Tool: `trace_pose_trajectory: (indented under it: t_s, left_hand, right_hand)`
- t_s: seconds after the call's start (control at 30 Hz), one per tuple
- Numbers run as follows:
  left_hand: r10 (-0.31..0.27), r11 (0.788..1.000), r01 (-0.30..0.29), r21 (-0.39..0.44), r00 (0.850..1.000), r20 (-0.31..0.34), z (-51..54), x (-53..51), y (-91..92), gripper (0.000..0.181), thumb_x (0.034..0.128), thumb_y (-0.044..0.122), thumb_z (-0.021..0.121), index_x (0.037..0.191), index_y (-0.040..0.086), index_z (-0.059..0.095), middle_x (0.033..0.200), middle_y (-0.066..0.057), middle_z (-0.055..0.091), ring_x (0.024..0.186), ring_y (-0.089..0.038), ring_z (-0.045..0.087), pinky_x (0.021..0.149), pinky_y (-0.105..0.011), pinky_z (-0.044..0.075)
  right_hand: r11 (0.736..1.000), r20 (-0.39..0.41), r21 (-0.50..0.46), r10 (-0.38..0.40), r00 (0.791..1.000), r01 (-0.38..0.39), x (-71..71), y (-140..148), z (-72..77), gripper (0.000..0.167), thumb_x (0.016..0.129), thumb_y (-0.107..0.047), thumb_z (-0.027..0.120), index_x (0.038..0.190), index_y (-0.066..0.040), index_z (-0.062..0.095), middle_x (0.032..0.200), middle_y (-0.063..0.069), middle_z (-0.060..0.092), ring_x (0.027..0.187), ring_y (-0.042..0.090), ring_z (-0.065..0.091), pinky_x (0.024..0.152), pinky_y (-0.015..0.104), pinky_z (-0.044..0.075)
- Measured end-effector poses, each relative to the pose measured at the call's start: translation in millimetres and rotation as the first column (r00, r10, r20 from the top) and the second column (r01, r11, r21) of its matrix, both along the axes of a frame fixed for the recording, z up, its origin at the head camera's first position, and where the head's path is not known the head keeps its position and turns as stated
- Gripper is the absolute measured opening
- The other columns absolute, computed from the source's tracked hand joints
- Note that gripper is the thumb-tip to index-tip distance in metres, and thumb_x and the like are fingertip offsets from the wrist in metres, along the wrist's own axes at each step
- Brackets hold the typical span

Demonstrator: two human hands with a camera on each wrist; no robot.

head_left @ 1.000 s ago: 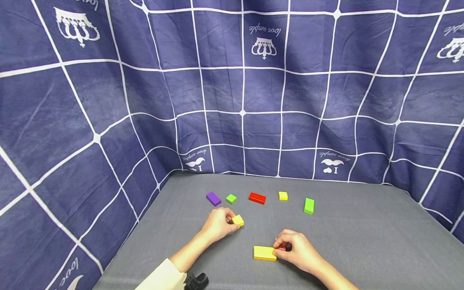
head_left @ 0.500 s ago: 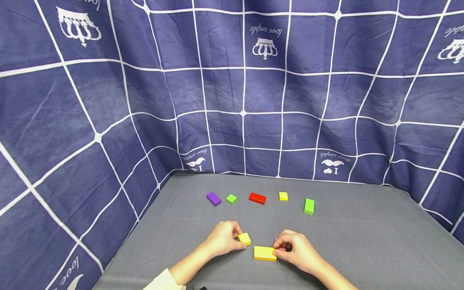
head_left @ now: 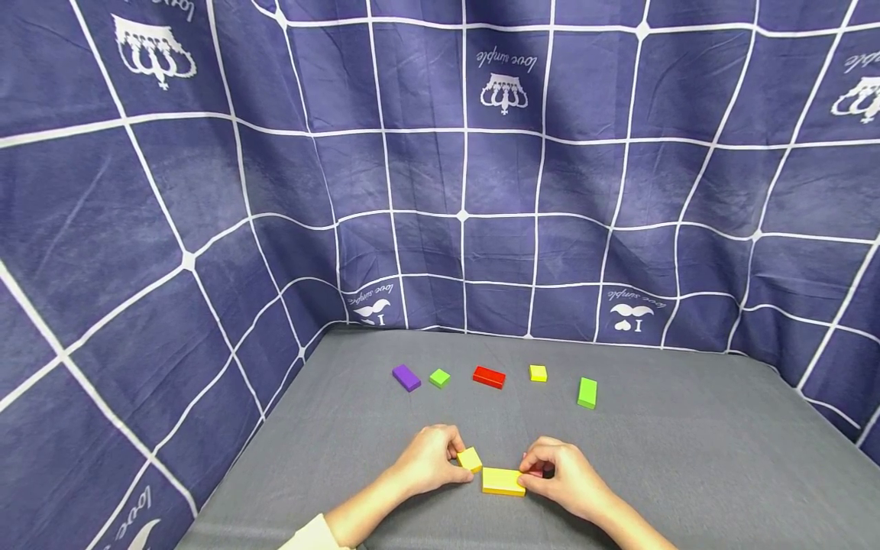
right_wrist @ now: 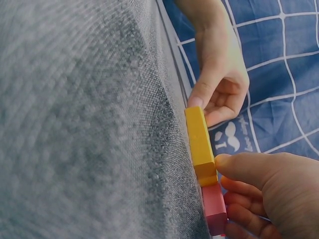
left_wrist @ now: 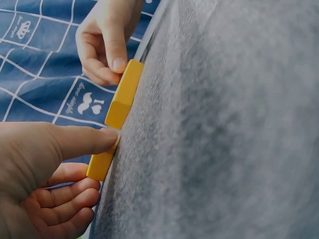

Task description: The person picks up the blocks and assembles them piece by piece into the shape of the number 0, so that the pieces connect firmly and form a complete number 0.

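My left hand (head_left: 435,460) pinches a small square yellow block (head_left: 470,460) between thumb and fingers, low over the grey cloth. Just right of it lies a longer yellow block (head_left: 503,481); in the left wrist view the small block's end is very close to it, and I cannot tell whether they touch. My right hand (head_left: 560,477) holds the long block's right end, thumb on the near side. A pink block (right_wrist: 214,204) sits end to end with the long yellow block, beside the right fingers, mostly hidden by that hand in the head view.
Farther back on the grey cloth (head_left: 660,428) lie a purple block (head_left: 406,377), a small green block (head_left: 439,378), a red block (head_left: 489,376), a small yellow block (head_left: 538,373) and a longer green block (head_left: 587,393). A blue checked curtain (head_left: 502,176) hangs behind and at the left.
My left hand has brought the small yellow block nearer and to the right, up to the long yellow block's left end. The right hand has stayed in place.
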State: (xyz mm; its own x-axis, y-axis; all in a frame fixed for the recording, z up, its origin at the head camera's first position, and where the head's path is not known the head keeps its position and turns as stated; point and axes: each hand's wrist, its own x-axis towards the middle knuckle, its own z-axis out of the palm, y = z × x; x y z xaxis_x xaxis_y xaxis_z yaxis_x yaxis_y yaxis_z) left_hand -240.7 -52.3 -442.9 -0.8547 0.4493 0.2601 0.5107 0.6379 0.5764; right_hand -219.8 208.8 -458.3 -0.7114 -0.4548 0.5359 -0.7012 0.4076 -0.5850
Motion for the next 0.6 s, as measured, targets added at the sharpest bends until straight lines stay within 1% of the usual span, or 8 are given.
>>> trace_pose_trajectory:
  t_s: [0.33,0.53,0.6]
  left_hand:
    - [-0.007,1.0,0.007,0.0,1.0,0.001,0.2,3.1,1.3,0.033,0.0631,0.022,0.091,0.077,0.014,0.063,0.073,0.01,0.053,0.066,0.001,0.047,0.062,-0.019,0.042]
    - [-0.013,1.0,0.013,0.0,1.0,0.013,1.2,2.9,1.2,0.033,0.0634,0.023,0.091,0.079,0.014,0.063,0.074,0.011,0.053,0.067,0.0,0.047,0.062,-0.02,0.042]
    - [-0.015,1.0,0.015,0.003,1.0,0.007,2.0,2.0,0.0,0.034,0.0633,0.024,0.091,0.081,0.013,0.064,0.075,0.01,0.054,0.068,0.0,0.048,0.063,-0.02,0.043]
  right_hand:
    - [1.0,0.004,0.007,-0.001,1.0,0.001,-0.2,0.5,-0.2,0.023,0.073,-0.004,0.083,0.077,-0.02,0.067,0.081,-0.008,0.062,0.067,0.008,0.058,0.058,0.023,0.052]
    - [1.0,0.007,0.005,-0.001,1.0,0.001,-0.3,0.7,-0.5,0.022,0.073,-0.005,0.083,0.078,-0.02,0.067,0.081,-0.008,0.061,0.068,0.006,0.057,0.058,0.023,0.051]
    - [1.0,0.0,0.008,-0.002,1.0,0.002,-0.2,0.3,-0.7,0.022,0.073,-0.005,0.083,0.078,-0.02,0.068,0.081,-0.008,0.061,0.068,0.006,0.057,0.058,0.023,0.051]
